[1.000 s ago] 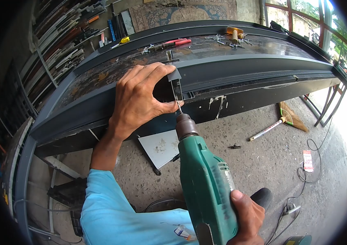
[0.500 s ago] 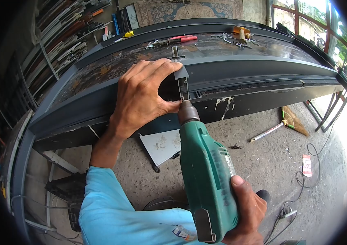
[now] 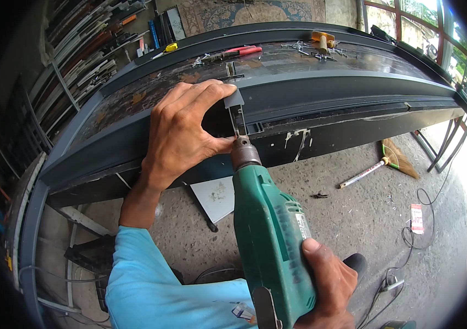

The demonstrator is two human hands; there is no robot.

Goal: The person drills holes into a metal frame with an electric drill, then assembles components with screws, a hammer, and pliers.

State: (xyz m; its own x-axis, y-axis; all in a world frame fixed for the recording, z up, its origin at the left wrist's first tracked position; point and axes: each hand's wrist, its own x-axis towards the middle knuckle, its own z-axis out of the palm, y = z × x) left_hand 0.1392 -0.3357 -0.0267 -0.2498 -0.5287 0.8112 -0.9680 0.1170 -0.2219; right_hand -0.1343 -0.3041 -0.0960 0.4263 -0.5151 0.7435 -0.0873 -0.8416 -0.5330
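My right hand (image 3: 330,282) is wrapped round the handle of a green power drill (image 3: 269,230). The drill points away from me, its metal chuck (image 3: 245,153) close to the lower end of a short grey metal profile piece (image 3: 234,100). Thumb and fingers of my left hand (image 3: 178,129) grip that piece from the left, fingertips on its top and thumb near the chuck. The piece sits against the dark grey metal frame (image 3: 327,89) on the workbench. Whether the drill bit touches metal is too small to tell.
Behind the frame rail lie red-handled pliers (image 3: 243,51), a mallet (image 3: 323,45), loose screws (image 3: 299,47) and a yellow tape measure (image 3: 171,47). A broom (image 3: 392,159), a white panel (image 3: 214,198) and a cable (image 3: 432,208) are on the floor. Metal lengths fill a rack (image 3: 88,49) at left.
The drill, my left hand and the profile piece appear slightly further left in view, along with a small shift of the whole scene. Both grips stay the same.
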